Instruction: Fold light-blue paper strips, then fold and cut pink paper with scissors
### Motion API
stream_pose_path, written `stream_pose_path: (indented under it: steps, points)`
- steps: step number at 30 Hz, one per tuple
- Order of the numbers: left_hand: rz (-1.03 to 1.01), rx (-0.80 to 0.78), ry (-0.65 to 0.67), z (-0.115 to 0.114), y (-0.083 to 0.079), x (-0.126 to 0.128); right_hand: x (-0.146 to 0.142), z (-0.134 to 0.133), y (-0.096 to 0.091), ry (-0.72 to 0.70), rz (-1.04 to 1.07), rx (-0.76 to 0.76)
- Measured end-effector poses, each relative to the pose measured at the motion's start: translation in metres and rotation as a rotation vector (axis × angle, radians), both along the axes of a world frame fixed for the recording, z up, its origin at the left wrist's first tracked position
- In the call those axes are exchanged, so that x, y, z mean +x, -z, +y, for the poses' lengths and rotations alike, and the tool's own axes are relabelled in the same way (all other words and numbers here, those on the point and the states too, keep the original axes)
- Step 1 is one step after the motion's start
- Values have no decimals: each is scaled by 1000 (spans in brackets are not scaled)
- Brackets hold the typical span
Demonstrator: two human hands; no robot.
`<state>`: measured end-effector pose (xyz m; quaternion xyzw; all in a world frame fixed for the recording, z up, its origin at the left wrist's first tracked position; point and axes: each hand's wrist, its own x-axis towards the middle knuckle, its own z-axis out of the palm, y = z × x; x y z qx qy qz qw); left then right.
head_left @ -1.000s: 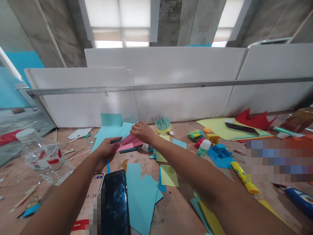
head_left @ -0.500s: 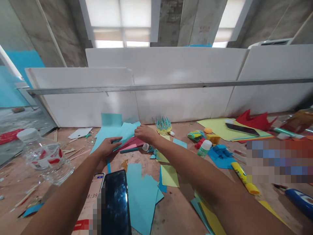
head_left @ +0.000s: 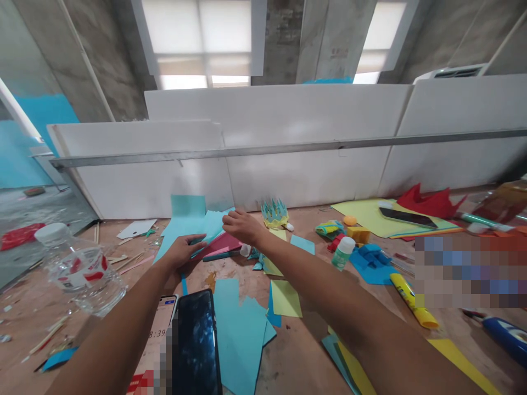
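Note:
Light-blue paper (head_left: 212, 224) lies at the back of the table, its far part standing up against the white panel. My right hand (head_left: 242, 226) is closed on the right edge of this paper, fingertips pinched together. At its near left edge rests my left hand (head_left: 185, 249), its fingers stretched out; their undersides are hidden. Pink paper (head_left: 222, 243) shows beneath the blue sheet, between the hands. A dark pen-like stick (head_left: 220, 255) lies just in front of it. Right of my right hand stands a small blue-and-yellow paper crown (head_left: 274, 213).
Two phones (head_left: 196, 340) and cut blue paper (head_left: 242, 340) lie nearer me. At left stands a clear plastic bottle (head_left: 82, 271). To the right are a small glue bottle (head_left: 343, 253), a yellow glue tube (head_left: 414, 300), a red paper crown (head_left: 430, 202) and another phone (head_left: 407, 217).
My right hand has shifted slightly left with the edge of the blue paper. My left hand stays at the near edge. The whole view has tilted a little.

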<state>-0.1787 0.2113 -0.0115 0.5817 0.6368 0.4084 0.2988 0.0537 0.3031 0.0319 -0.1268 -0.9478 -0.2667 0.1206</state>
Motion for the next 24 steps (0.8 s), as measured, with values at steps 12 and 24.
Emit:
stream_pose_path:
  steps: [12,24]
  points:
    - [57,12,-3,1,5,0,-2,-4,3,55,21,-67]
    - [506,-12,3,2,-6,11,-8,-19,-15,123,-68,-249]
